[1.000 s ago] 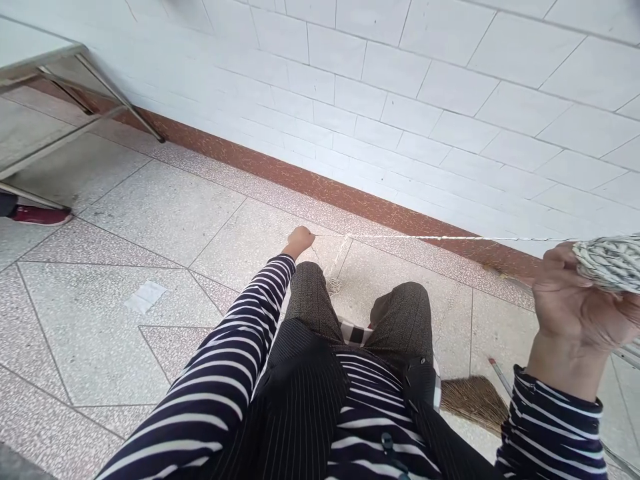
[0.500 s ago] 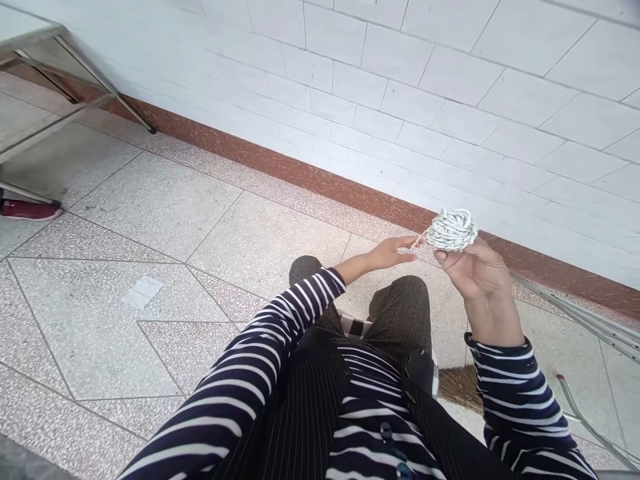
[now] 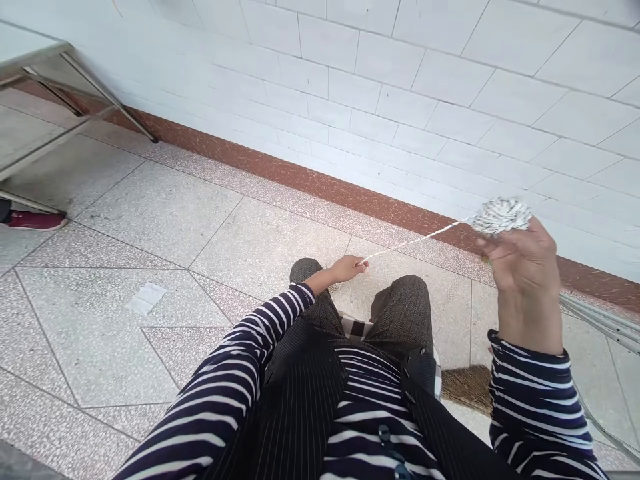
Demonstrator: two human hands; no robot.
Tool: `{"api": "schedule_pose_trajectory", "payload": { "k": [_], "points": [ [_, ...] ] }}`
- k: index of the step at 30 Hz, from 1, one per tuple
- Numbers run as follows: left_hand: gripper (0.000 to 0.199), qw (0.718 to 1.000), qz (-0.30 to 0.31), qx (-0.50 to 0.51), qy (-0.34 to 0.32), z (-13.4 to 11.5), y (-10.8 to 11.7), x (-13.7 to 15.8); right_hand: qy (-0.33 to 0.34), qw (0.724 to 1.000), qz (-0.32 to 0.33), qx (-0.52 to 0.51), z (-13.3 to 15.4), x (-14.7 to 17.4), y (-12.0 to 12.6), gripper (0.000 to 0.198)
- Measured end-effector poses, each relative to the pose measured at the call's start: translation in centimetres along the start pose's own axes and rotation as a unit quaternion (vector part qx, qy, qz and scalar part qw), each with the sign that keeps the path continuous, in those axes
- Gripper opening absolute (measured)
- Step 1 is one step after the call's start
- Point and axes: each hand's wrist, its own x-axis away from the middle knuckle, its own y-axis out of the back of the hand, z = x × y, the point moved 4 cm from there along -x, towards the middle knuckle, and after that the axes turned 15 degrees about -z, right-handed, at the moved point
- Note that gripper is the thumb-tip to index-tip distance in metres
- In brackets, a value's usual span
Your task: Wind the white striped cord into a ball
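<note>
A wound ball of pale cord (image 3: 502, 217), white with dark flecks, is held up in my right hand (image 3: 525, 263), whose fingers wrap around its lower side. From the ball a single strand (image 3: 417, 241) runs down to the left, stretched nearly straight. Its other end is pinched in my left hand (image 3: 349, 268), which is closed above my left knee. The ball looks slightly smeared by motion.
A metal-legged table (image 3: 113, 97) stands at the far left, with a person's red shoe (image 3: 37, 220) under it. White paper (image 3: 146, 298) lies on the floor. A broom head (image 3: 467, 387) and metal tubes (image 3: 603, 323) are at the right, below the tiled wall (image 3: 380, 100).
My hands have moved apart: the right one up and to the right with the ball, the left one left and slightly down. The strand between them is now much longer and straight.
</note>
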Motion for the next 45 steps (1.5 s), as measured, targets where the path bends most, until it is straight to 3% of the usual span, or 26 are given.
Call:
{"api": "schedule_pose_trajectory", "payload": {
  "k": [2,6,9,11,16,20,27,32,35,38,42,45],
  "points": [
    [0.030,0.999,-0.008,0.050,-0.007,-1.2,0.1,-0.7,-0.037,0.998,0.034,0.028,-1.0,1.5,-1.1,0.035],
    [0.041,0.975,0.033,0.215,-0.036,-6.3,-1.5,-1.6,-0.098,0.989,0.091,0.058,-2.8,3.9,-3.6,0.041],
    [0.027,0.967,0.034,0.236,-0.089,-9.1,-2.3,-0.8,-0.089,0.990,0.095,0.059,-3.0,3.8,-4.4,0.043],
    [0.035,0.967,0.030,0.221,-0.119,-9.7,-2.5,0.2,-0.069,0.993,0.072,0.057,-3.0,3.1,-4.1,0.042],
    [0.036,0.975,0.055,0.172,-0.126,-7.4,-2.3,2.8,-0.086,0.996,-0.021,0.011,-4.3,1.0,-2.2,0.027],
    [0.037,0.987,0.058,0.113,-0.102,-4.5,-2.2,4.5,-0.071,0.994,-0.068,-0.045,-4.3,0.1,-1.1,0.026],
    [0.034,0.996,0.046,-0.032,-0.070,-0.1,-2.2,5.4,-0.061,0.996,-0.039,-0.046,-3.2,0.3,-1.3,0.026],
    [0.029,0.991,0.045,-0.125,-0.008,3.9,-1.0,5.3,-0.028,0.998,-0.015,-0.050,-0.7,1.3,-1.5,0.028],
    [0.021,0.986,0.010,-0.164,0.008,4.2,0.3,4.5,0.004,0.999,0.019,-0.046,0.9,2.0,-1.9,0.030],
    [0.040,0.989,-0.075,-0.124,-0.014,0.7,1.9,2.8,-0.008,0.998,0.053,-0.027,0.1,2.8,-2.7,0.034],
    [0.057,0.980,-0.136,0.031,-0.144,-8.1,3.1,0.5,-0.112,0.987,0.109,0.039,-4.1,4.2,-3.8,0.044],
    [0.046,0.963,-0.143,0.131,-0.189,-13.0,2.6,-0.6,-0.151,0.979,0.127,0.053,-6.0,4.9,-4.2,0.043]
  ]
}}
